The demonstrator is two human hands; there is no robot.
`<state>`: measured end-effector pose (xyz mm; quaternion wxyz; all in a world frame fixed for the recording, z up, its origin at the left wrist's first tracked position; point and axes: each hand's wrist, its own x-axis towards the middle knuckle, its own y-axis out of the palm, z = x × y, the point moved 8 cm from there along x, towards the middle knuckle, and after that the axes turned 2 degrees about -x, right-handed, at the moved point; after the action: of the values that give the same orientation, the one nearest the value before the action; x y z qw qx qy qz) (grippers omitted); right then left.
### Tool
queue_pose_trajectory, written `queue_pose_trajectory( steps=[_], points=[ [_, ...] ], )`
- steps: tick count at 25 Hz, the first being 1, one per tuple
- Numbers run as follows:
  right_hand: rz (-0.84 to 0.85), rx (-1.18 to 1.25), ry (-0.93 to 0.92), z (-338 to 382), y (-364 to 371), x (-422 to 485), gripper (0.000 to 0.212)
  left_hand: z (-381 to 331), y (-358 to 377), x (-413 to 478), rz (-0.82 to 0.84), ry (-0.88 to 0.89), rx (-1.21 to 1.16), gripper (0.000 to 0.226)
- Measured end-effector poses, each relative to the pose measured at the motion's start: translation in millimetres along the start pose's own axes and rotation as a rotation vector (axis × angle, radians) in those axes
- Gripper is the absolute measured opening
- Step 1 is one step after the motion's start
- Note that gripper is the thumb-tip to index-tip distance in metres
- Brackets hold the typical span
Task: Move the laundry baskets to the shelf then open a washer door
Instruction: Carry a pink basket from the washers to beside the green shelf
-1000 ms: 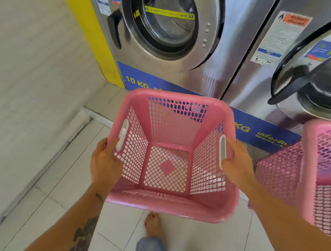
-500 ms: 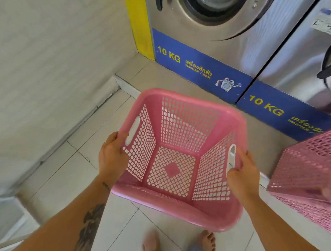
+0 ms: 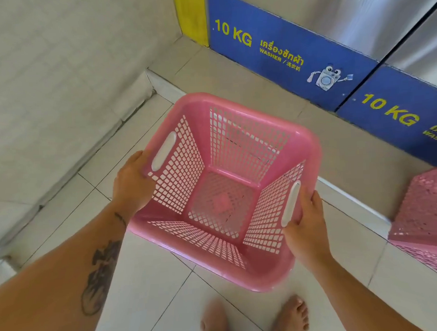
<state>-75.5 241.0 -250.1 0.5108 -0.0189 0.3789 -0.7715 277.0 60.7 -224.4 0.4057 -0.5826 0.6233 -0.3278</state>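
pink basket [image 3: 246, 144] was held between the hands, above the floor [image 3: 167, 303] | left hand [image 3: 132, 183] and right hand [image 3: 305, 226] each gripped a rim beside its handle slot | judged empty, light, stiff

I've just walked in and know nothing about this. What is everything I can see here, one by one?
held basket: one, pink, empty, centre, carried above the floor
second basket: one, pink, right edge, partly out of view
washers: two, steel, top right, side by side
panels: two, blue with yellow "10 KG", along the washers' bases
strip: one, yellow, left of the washers
floor: pale tiles, underfoot
wall: pale, left
left hand: grips the held basket's left side
right hand: grips its right side
feet: two, bare, bottom edge
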Motion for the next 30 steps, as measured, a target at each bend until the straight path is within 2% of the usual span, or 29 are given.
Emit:
queue_pose_trajectory(
  steps=[4,7,9,12,15,19,24,30],
  points=[
    [0.103,0.005,0.020,4.2,21.1,-6.5,0.097,17.3,5.9,7.5,0.132,-0.083,0.098,0.085],
    [0.143,0.001,0.034,4.2,19.5,-6.3,0.096,9.7,3.8,7.7,0.213,-0.062,0.089,0.082],
    [0.181,-0.019,0.046,8.0,11.6,-5.9,0.091,-4.5,-3.7,3.7,0.185,-0.076,0.023,0.074],
    [0.210,-0.012,0.079,20.8,-11.6,-12.3,0.077,-39.2,-14.4,-15.5,0.143,-0.200,-0.234,0.057],
    [0.170,0.067,0.114,36.8,-50.9,-31.7,0.062,-102.1,-27.2,-48.1,0.189,-0.136,-0.440,0.045],
    [0.065,0.130,0.148,48.0,-130.8,-68.3,0.058,-199.0,-50.9,-98.9,0.284,0.011,-0.570,0.039],
    [-0.124,0.050,0.119,26.8,-262.8,-98.4,0.047,-343.0,-58.5,-151.4,0.333,0.214,-0.599,0.038],
    [-0.259,0.114,0.069,-53.3,-397.0,-120.2,0.047,-486.0,8.5,-224.9,0.421,0.345,-0.576,0.033]
  ],
)
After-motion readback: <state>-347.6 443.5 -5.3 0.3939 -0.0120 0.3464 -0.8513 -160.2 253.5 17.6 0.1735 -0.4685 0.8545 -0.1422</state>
